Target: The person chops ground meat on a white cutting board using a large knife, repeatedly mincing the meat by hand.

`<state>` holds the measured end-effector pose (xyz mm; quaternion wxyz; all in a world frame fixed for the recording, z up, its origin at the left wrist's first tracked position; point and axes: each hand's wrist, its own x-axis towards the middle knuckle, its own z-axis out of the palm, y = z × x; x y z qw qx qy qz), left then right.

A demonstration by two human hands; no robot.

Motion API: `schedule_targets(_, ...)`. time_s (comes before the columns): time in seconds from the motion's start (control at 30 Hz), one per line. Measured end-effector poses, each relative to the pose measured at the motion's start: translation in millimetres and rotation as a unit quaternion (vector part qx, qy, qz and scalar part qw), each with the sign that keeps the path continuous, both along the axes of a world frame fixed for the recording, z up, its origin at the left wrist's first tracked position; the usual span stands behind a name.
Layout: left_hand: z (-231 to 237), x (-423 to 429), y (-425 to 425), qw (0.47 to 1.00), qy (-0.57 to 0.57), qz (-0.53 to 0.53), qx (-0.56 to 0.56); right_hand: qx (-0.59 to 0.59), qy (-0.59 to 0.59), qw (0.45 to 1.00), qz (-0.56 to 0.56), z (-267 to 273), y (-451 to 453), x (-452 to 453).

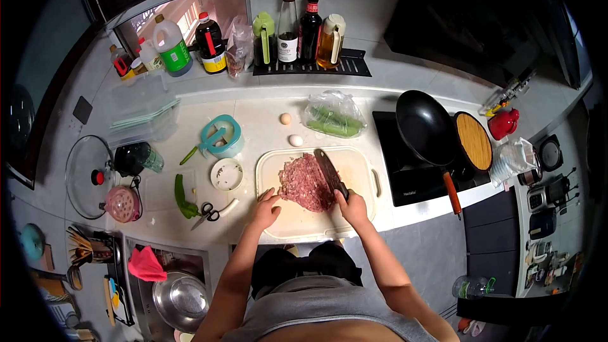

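Note:
Minced meat [301,183] lies in a flat heap on the white cutting board [270,223]. My right hand [352,206] grips the handle of a dark-bladed kitchen knife [327,166], whose blade rests over the right side of the meat. At the board's left edge, my left hand [267,209] touches the rim with its fingers apart, holding nothing. Two eggs, a brown one [285,118] and a paler one [296,140], sit behind the board. Left of it stands a small white bowl [227,174] with dark specks inside.
Kitchen scissors [209,212] and a green pepper [183,197] lie left of the bowl, near a teal-lidded container [222,135]. Bagged green vegetables [335,116] rest behind the board. A black wok [425,126] stands on the cooktop [403,185] at right. The sink [204,259] is at lower left.

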<state>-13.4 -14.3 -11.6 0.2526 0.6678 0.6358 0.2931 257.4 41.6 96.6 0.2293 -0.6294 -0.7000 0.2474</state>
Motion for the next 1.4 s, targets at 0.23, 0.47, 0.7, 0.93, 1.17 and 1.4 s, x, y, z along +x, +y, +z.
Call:
schedule_targets(0.23,7,5,2,1.000,0.011,-0.005,0.009,-0.006,-0.034,0.999,-0.025,-46,0,0)
schedule_targets(0.47,8,7,3,1.000,0.012,-0.008,0.013,0.009,-0.046,0.998,-0.036,-48,-6,-1)
schedule_targets(0.7,3,1,0,1.000,-0.007,-0.001,0.002,-0.017,0.112,0.993,-0.024,-3,-7,-12)
schedule_targets(0.93,7,2,0,1.000,-0.004,0.003,0.006,-0.013,-0.013,1.000,0.010,-9,-5,-16)
schedule_targets(1.17,11,8,3,1.000,-0.011,-0.001,0.010,0.008,-0.069,0.998,0.008,-39,-8,-10)
schedule_targets(1.4,8,5,1,0.999,0.019,-0.003,0.028,0.016,-0.011,1.000,-0.019,-34,-14,-17)
